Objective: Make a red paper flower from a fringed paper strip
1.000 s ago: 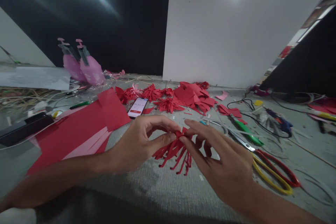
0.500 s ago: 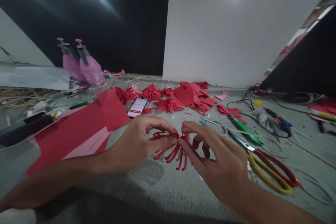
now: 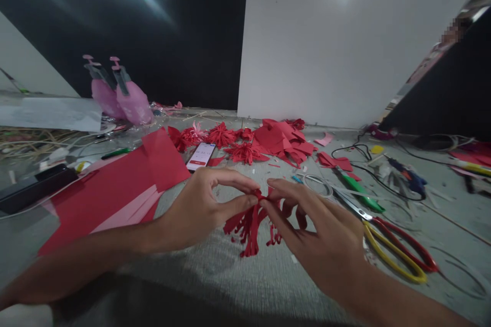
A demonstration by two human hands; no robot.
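A fringed red paper piece (image 3: 251,225) hangs between both my hands just above the grey table (image 3: 238,281). My left hand (image 3: 199,209) pinches its top edge with thumb and forefinger. My right hand (image 3: 318,237) pinches the same edge from the right, its other fingers curled loosely behind the strips. The cut strips dangle downward and curl at their ends.
Red and pink paper sheets (image 3: 115,189) lie at the left, a lit phone (image 3: 201,156) beyond them. Finished red paper flowers (image 3: 230,143) and red scraps (image 3: 284,140) sit further back. Red-and-yellow scissors (image 3: 391,245), green-handled scissors (image 3: 360,189), a glue gun (image 3: 408,179) and cables lie right.
The fringed piece has been turned between my fingertips; its strips, earlier fanned out sideways, now hang bunched and lower. Both hands stayed in nearly the same place.
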